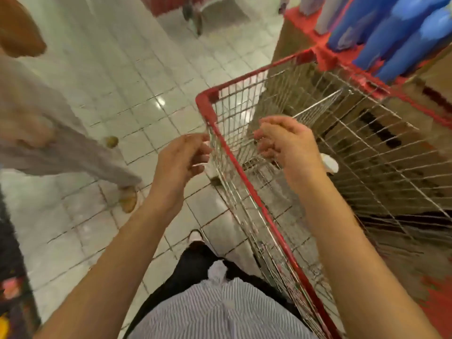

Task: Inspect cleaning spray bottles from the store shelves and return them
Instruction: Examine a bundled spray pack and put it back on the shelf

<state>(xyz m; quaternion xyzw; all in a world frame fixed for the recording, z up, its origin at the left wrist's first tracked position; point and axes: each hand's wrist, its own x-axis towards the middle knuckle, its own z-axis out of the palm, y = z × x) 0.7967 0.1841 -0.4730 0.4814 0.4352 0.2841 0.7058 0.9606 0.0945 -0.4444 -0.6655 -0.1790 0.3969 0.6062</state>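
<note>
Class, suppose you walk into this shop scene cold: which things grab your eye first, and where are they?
A red-rimmed wire cart fills the right half, with the left hand and right hand raised empty by its left rim. Blue bottles stand on a red shelf at top right; a passer-by is at far left.

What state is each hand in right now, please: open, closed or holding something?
Left hand: open, fingers loosely curled, holding nothing, beside the rim of the shopping cart.
Right hand: open, fingers loosely curled, holding nothing, above the cart.
</note>
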